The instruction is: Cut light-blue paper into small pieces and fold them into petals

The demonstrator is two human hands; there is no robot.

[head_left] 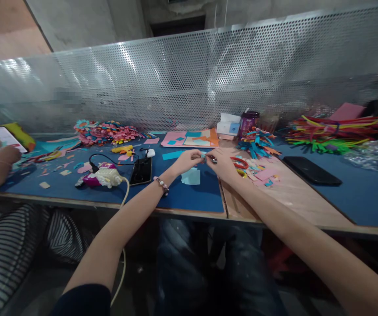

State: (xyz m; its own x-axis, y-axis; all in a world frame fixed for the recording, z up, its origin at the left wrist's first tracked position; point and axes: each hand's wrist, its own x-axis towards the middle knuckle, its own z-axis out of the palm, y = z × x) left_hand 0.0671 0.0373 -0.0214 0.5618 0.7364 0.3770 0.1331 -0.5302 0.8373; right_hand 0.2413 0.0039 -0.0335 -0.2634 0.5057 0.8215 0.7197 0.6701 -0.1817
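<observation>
My left hand [187, 161] is closed in a pinch on a small light blue paper piece [203, 154] above the blue table mat [189, 193]. My right hand [222, 163] meets it from the right, fingers closed on a small dark tool I cannot make out. A light blue paper square [190, 176] lies on the mat just under both hands. Red-handled scissors [240, 163] lie right of my right hand, among coloured paper scraps.
A glue gun [101, 177] with its cord and a black phone [142, 171] lie left of my hands. Another phone [311, 170] lies to the right. Paper flower piles, pipe cleaners [336, 131] and a purple can [248, 124] line the perforated metal screen. A person's hands hold a phone [6, 138] at far left.
</observation>
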